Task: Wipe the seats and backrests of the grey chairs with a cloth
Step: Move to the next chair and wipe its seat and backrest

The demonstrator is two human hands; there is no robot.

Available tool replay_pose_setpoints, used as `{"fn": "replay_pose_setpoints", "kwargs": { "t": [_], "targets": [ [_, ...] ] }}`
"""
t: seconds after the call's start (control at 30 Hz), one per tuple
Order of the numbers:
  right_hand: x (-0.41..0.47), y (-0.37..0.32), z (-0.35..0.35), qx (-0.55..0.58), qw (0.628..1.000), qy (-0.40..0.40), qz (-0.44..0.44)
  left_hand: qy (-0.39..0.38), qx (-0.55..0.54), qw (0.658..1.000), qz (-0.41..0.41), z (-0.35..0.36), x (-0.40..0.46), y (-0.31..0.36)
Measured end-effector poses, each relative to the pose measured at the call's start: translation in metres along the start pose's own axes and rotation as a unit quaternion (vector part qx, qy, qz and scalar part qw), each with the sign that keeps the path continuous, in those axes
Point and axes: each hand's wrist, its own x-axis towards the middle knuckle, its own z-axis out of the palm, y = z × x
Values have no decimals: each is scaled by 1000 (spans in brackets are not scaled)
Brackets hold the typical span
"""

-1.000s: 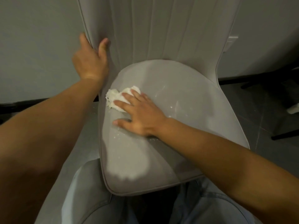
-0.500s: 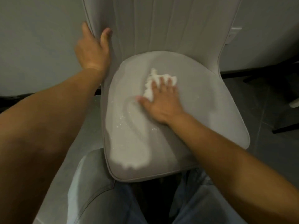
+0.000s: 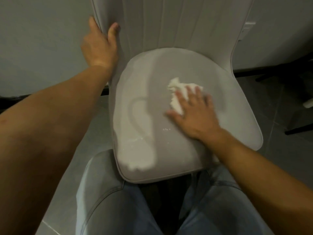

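A grey chair stands right in front of me, its padded seat (image 3: 152, 102) streaked with wet marks and its ribbed backrest (image 3: 177, 22) rising behind. My right hand (image 3: 194, 112) lies flat with straight fingers on a crumpled white cloth (image 3: 177, 92), pressing it onto the right half of the seat. My left hand (image 3: 100, 43) grips the backrest's left edge, thumb on the front and fingers round the back.
A pale wall (image 3: 42, 39) runs behind the chair. Dark chair legs (image 3: 298, 129) and a white object (image 3: 309, 104) stand on the grey tiled floor at the right. My legs in jeans (image 3: 211, 209) touch the seat's front edge.
My right hand has slid the cloth from the seat's left side across to the right half, leaving wet streaks. The left hand has kept its hold on the backrest.
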Motion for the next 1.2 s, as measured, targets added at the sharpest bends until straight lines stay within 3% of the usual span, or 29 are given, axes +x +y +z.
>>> {"fn": "replay_pose_setpoints", "kwargs": {
  "t": [0.07, 0.17, 0.37, 0.47, 0.53, 0.7, 0.83, 0.9, 1.03, 1.1, 1.2],
  "targets": [
    [3, 31, -7, 16, 997, -8, 80, 5, -2, 1000, 0, 1, 0, 0],
    [6, 8, -13, 75, 990, -26, 119, 8, 0, 1000, -6, 0, -1, 2],
    [-58, -128, 6, 124, 980, -33, -152, -9, 4, 1000, -8, -2, -1, 2],
    [-74, -112, 13, 68, 981, -2, -183, -15, 2, 1000, -4, -5, -2, 2],
    [-71, -70, 12, 28, 991, -4, -134, -26, -9, 1000, -12, -5, -1, 1],
    [-53, 69, 3, 3, 993, -26, 114, -42, -18, 999, -27, -5, 0, 2],
    [-25, 88, -6, 86, 969, -22, 229, -48, -21, 998, -34, -11, -3, 8],
    [-16, 56, -7, 96, 976, -10, 194, -47, -31, 997, -48, -12, -6, 13],
    [-26, -35, 7, 103, 994, -9, -20, -53, -75, 992, -89, -15, -14, 25],
    [-25, -55, 13, 105, 992, -10, -75, -104, -80, 983, -125, -19, -13, 26],
    [2, -36, 11, 79, 993, 3, -87, -206, -20, 966, -157, -27, -11, 21]
  ]
}}
